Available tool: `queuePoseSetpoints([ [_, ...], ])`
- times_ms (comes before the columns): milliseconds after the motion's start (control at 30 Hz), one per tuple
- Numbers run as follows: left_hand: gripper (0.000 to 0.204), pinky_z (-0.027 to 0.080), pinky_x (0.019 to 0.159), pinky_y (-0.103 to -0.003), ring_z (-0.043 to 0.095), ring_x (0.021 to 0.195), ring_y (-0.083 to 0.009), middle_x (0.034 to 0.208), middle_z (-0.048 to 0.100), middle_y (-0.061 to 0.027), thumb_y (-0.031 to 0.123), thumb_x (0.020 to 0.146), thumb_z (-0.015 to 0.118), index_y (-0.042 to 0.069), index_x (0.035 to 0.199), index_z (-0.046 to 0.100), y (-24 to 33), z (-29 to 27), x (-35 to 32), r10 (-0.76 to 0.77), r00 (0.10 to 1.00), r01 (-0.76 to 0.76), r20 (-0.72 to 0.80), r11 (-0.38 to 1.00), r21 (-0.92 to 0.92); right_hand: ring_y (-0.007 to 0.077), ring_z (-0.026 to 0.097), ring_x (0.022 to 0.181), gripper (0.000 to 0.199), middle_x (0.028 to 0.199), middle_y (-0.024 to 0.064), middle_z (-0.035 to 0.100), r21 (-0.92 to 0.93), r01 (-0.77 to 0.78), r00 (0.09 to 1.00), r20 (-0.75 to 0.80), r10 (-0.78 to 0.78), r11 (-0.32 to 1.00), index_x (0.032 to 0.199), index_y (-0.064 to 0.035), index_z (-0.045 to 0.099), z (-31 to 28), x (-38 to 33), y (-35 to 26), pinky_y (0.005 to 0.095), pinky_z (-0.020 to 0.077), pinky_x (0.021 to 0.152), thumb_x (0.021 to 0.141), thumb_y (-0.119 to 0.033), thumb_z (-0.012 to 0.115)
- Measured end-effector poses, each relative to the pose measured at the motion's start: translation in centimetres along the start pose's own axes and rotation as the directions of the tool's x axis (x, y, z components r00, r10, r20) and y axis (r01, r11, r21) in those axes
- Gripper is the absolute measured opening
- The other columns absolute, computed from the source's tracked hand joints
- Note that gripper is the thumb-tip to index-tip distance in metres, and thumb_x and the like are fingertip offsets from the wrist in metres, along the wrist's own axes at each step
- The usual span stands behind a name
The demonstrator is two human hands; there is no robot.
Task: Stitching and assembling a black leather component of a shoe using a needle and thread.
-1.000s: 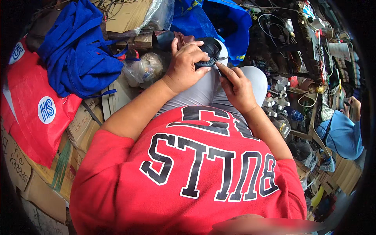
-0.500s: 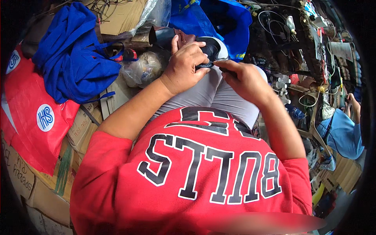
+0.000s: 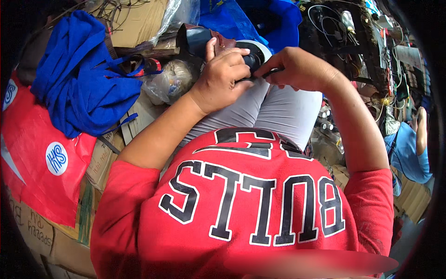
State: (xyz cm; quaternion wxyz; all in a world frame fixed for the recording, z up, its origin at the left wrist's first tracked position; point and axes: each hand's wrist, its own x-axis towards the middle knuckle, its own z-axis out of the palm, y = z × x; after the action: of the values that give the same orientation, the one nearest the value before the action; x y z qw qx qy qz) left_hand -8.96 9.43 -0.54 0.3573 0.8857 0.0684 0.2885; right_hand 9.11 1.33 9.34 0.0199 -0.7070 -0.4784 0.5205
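At far left a red bag (image 3: 32,158) with a round white patch lies over cardboard boxes (image 3: 69,223). Just right of it and higher up, a blue cloth bag (image 3: 79,83) is heaped with its straps loose. Beside that sits a clear plastic bag (image 3: 169,83) stuffed with small bits, and flat cardboard (image 3: 134,23) lies behind it.

The left hand (image 3: 223,79) rests on the person's grey-trousered lap (image 3: 269,109), fingers curled tight around a dark rounded tool (image 3: 253,58) that sits over the knees, thumb pointing up along its far side. Part of the tool is hidden by the fingers, so its exact shape is unclear. The right hand (image 3: 297,69) meets it from the other side, fingers pinched shut on a thin dark rod (image 3: 269,73) whose tip touches the tool right by the left knuckles.

Behind the hands lies a crumpled blue sheet (image 3: 260,18). Further right, a rack (image 3: 357,51) crowded with wires and small parts stands near the right elbow. At the far right edge, another person's blue sleeve (image 3: 409,149) shows.
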Motion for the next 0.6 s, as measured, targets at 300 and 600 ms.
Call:
queuePoseSetpoints([
  [300, 0.019, 0.024, 0.100, -0.048, 0.059, 0.103, -0.0229, 0.080, 0.061, -0.0024, 0.008, 0.061, 0.077, 0.009, 0.075, 0.064, -1.3, -0.4, 0.6, 0.000, 1.000, 0.000, -0.014, 0.999, -0.049, 0.0106, 0.049, 0.049, 0.025, 0.069, 0.0041, 0.056, 0.903, -0.162, 0.983, 0.112, 0.146, 0.398, 0.110, -0.0191, 0.062, 4.9, 0.4, 3.0, 0.0243, 0.0359, 0.040, 0.087, -0.017, 0.054],
  [600, 0.016, 0.022, 0.102, -0.048, 0.057, 0.107, -0.0248, 0.084, 0.063, -0.0044, 0.005, 0.065, 0.074, 0.009, 0.078, 0.066, -0.9, -0.8, 0.1, 0.016, 0.999, -0.014, -0.041, 0.999, 0.048, 0.0278, 0.063, 0.065, 0.032, 0.083, 0.0113, 0.059, -0.594, 0.132, 0.733, -0.480, -0.482, 0.793, 0.110, -0.0223, 0.059, 7.0, -0.9, 2.2, 0.0381, 0.0508, 0.057, 0.080, -0.017, 0.054],
])
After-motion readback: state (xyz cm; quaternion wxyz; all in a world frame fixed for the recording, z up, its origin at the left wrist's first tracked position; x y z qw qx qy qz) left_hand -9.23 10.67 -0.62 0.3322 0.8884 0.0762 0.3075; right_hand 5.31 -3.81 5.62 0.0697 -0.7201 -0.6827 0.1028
